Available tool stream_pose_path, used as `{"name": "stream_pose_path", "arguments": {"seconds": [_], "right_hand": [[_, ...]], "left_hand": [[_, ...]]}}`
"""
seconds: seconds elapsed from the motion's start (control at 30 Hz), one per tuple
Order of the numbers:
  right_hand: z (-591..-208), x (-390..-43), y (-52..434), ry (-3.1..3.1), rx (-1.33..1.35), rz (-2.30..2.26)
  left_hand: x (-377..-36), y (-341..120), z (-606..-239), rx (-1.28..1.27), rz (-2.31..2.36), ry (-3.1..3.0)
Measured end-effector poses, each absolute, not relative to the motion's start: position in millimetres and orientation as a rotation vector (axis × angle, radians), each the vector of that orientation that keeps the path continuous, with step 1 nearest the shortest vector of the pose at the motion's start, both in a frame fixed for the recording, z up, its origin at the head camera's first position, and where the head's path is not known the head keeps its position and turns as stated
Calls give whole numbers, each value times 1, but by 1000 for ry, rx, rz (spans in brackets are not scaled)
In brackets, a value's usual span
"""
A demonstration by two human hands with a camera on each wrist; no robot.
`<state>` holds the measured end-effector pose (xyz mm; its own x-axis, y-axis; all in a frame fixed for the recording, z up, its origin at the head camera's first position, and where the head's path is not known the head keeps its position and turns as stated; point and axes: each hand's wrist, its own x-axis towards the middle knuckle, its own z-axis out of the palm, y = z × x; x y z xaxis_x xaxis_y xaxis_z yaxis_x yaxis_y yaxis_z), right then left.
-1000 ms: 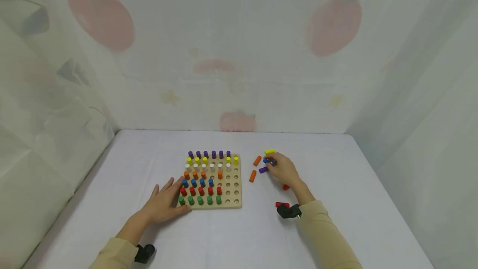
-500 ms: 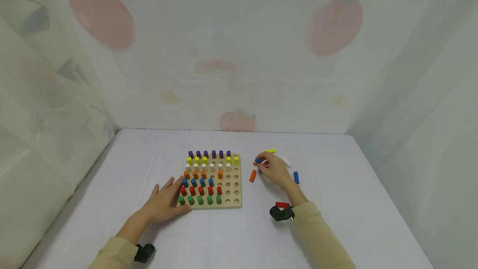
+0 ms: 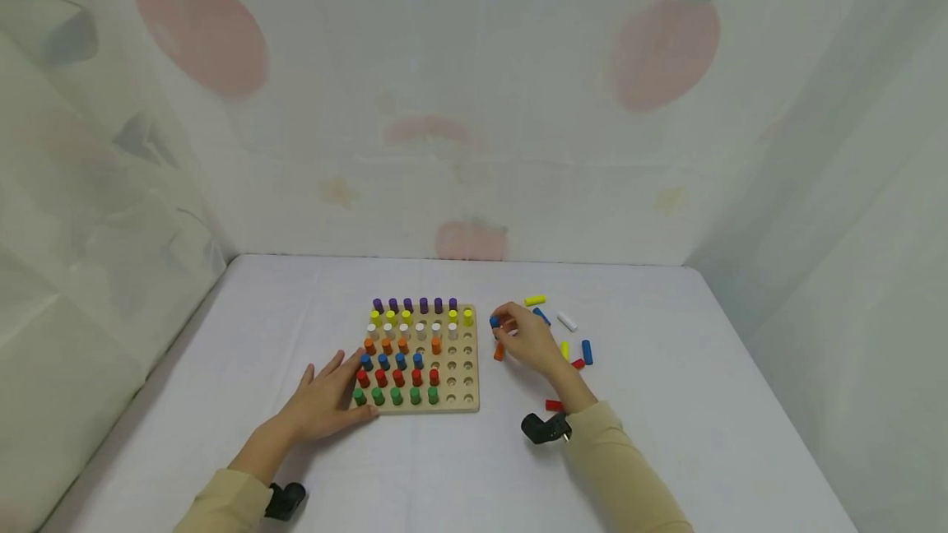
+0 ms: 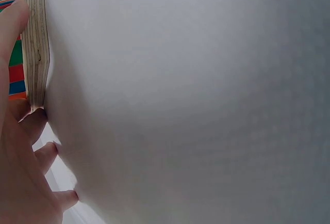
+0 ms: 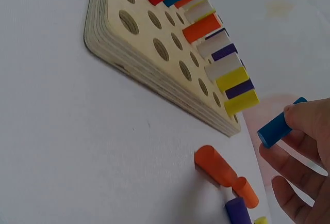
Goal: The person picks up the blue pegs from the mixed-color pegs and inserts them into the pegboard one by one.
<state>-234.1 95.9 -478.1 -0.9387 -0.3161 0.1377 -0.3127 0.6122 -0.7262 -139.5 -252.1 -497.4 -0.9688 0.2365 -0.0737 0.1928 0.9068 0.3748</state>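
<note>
My right hand (image 3: 530,340) pinches a blue peg (image 5: 276,129) between thumb and fingers, above the table just right of the wooden pegboard (image 3: 462,403). Beneath that hand lies an orange peg (image 5: 214,165), with another orange peg (image 5: 246,192) and a purple peg (image 5: 237,211) close by in the right wrist view. My left hand (image 3: 320,408) rests at the board's left front corner, its fingers extended and spread along the left side. The thumb touches the front edge near a green peg (image 3: 360,396). Upright pegs fill much of the board in colour rows; bare holes show mostly along the right.
Loose pegs lie right of the board: a yellow peg (image 3: 535,300) at the back, a white peg (image 3: 567,322), a blue peg (image 3: 587,352) and a red peg (image 3: 554,405) by the right wrist. A white cloth (image 3: 459,475) covers the table; a curtain (image 3: 474,187) hangs behind.
My right hand has moved left from among the loose pegs toward the board, carrying the blue peg. Loose pegs it covered before now show. My left hand and the board stay put.
</note>
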Motion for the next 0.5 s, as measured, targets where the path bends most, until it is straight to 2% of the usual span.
{"name": "stream_pose_path", "arguments": {"seconds": [0.5], "right_hand": [[-478,-227,75,2773,-702,-1312]], "left_hand": [[-140,-253,-499,343,571,2955]]}}
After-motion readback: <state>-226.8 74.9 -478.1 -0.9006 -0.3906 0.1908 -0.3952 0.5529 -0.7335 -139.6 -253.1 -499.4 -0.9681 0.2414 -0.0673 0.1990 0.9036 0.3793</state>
